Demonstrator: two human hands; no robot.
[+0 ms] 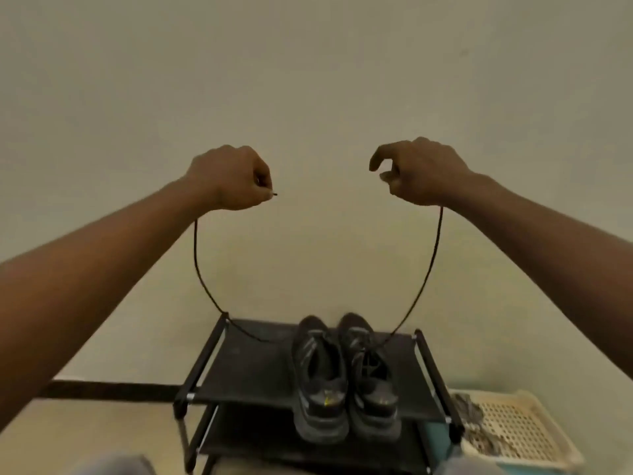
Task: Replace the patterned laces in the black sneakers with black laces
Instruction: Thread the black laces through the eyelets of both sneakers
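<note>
My left hand (229, 178) is raised, its grip clamped on one end of the black lace (197, 255), the tip poking out past my fingers; my right hand (421, 173), level with it, curls its lower fingers round the other end. Both strands curve down to the sneakers (346, 378), side by side with heels toward me on the top shelf of the rack (239, 368). A basket (513, 426) sits just right of it, and the wall (308, 80) rises behind.

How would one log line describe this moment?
left hand: holds black lace end | right hand: holds other end | lace: hangs down to sneakers | sneakers: on rack top shelf
</note>
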